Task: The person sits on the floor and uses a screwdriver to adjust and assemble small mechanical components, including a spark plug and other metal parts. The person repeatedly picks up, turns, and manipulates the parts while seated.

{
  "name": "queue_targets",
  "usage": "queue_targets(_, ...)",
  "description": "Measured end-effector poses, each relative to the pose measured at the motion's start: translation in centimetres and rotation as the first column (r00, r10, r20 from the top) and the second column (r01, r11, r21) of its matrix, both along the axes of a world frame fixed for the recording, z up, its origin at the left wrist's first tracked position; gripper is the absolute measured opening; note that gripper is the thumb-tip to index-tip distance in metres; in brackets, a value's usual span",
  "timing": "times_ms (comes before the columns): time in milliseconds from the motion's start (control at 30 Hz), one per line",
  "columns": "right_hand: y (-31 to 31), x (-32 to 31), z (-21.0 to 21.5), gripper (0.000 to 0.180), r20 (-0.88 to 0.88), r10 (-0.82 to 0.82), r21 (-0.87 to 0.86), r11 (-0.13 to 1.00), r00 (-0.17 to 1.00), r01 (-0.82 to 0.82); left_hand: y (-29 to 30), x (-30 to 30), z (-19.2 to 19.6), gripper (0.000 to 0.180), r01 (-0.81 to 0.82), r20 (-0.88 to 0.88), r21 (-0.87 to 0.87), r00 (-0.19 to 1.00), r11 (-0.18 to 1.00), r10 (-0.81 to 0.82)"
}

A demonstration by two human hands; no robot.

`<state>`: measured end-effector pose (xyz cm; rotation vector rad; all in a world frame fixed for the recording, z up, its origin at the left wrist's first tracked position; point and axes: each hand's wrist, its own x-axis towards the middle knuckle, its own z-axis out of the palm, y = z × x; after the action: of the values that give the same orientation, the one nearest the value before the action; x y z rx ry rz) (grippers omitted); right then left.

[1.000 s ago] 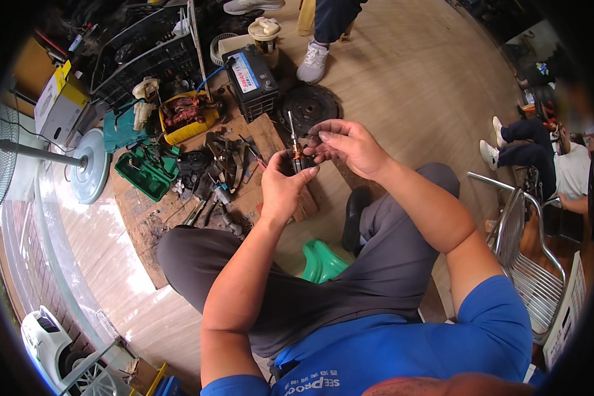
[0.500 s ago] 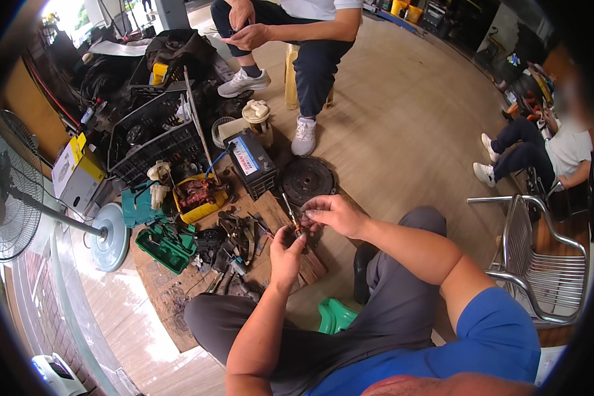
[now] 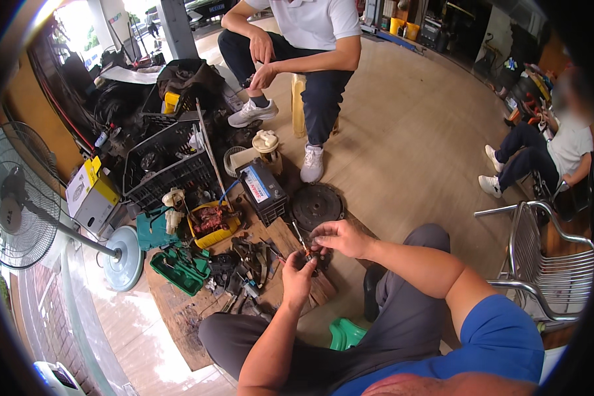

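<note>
My left hand (image 3: 298,279) and my right hand (image 3: 338,237) meet above my knees, both gripping one small dark metal part (image 3: 312,255) with an orange bit and a thin rod sticking up from it. The left hand grips the part from below, the right pinches its top. Below the hands lies a wooden board (image 3: 178,310) strewn with several tools and dark metal parts (image 3: 247,261).
A green tool case (image 3: 178,270), a yellow tray of rusty parts (image 3: 211,223), a car battery (image 3: 263,191), a dark round disc (image 3: 317,206), a black crate (image 3: 168,165), a standing fan (image 3: 20,204). One person sits ahead, another at right, beside a metal chair (image 3: 548,264).
The view has tilted up, so the seated person ahead now shows. My hands sit lower in the picture, still joined on the small part.
</note>
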<state>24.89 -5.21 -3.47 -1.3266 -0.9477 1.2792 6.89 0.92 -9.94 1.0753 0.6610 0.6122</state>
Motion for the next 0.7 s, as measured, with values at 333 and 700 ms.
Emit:
queue_targets(333, 0.6, -0.6, 0.7, 0.021, -0.194, 0.055, -0.005, 0.998, 0.979, -0.057, 0.7, -0.4, -0.8, 0.022, -0.005, 0.08, -0.035, 0.997, 0.999, 0.008)
queue_targets(700, 0.3, 0.3, 1.2, 0.021, -0.132, -0.075, 0.01, 0.997, 0.988, 0.077, 0.0, -0.2, 1.4, 0.032, 0.105, 0.175, -0.278, 0.983, 0.955, -0.057)
